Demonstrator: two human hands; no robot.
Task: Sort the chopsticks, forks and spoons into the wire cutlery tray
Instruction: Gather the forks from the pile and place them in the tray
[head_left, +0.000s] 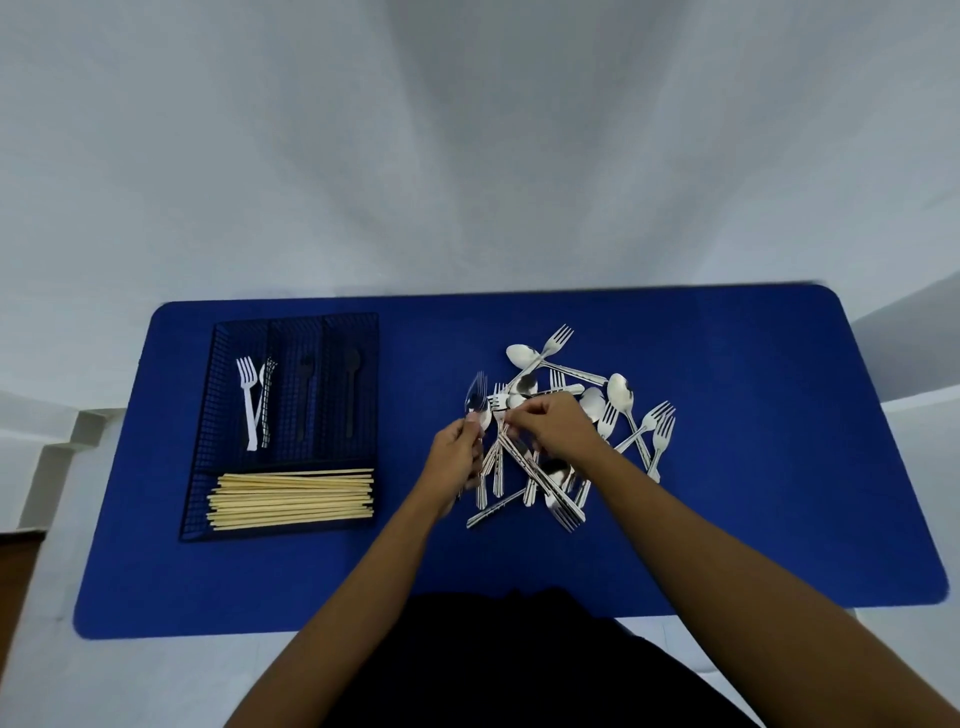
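Observation:
A black wire cutlery tray (208, 415) lies on the left of the blue mat. Its front compartment holds a stack of wooden chopsticks (293, 499). Forks (252, 400) lie in its left rear slot, and dark spoons (353, 389) in the other rear slots. A heap of steel forks and spoons (582, 415) is spread at the mat's middle. My left hand (457, 457) grips several pieces of cutlery upright, a fork and spoon head (478, 397) showing above it. My right hand (558, 423) pinches a fork (501, 402) at the heap's left side.
The blue mat (753, 467) covers a white table. Loose forks (660, 431) lie at the heap's right edge. A dark garment (519, 665) shows at the table's near edge. White walls surround the table.

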